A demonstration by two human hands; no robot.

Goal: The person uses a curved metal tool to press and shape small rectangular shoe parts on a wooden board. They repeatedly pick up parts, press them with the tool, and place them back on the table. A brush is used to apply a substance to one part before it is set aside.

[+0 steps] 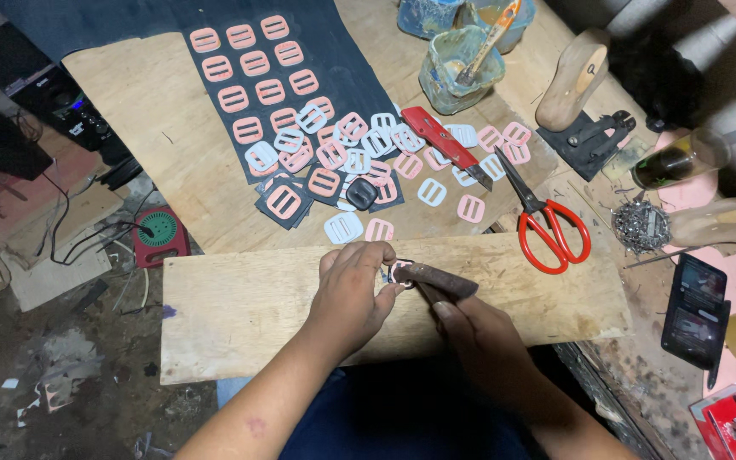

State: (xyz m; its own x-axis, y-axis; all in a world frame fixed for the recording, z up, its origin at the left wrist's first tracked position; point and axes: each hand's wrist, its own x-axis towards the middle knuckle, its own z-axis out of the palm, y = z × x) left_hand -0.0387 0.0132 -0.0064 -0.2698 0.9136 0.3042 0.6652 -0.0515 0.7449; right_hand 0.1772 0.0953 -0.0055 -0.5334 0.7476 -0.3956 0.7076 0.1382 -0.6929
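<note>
Fingers of the left hand [347, 294] pinch a small buckle piece [400, 271] flat against the wooden board [240, 298], steadying it while the right hand [479, 332] grips a dark hammer [440, 279] over it. Beyond, pink and white buckles [300, 119] lie spread on dark sheet [215, 94], red scissors [547, 226] near.

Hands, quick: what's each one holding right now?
Left hand: closed, pinching a small buckle on the board.
Right hand: closed around a dark tool, its head on the buckle.
</note>
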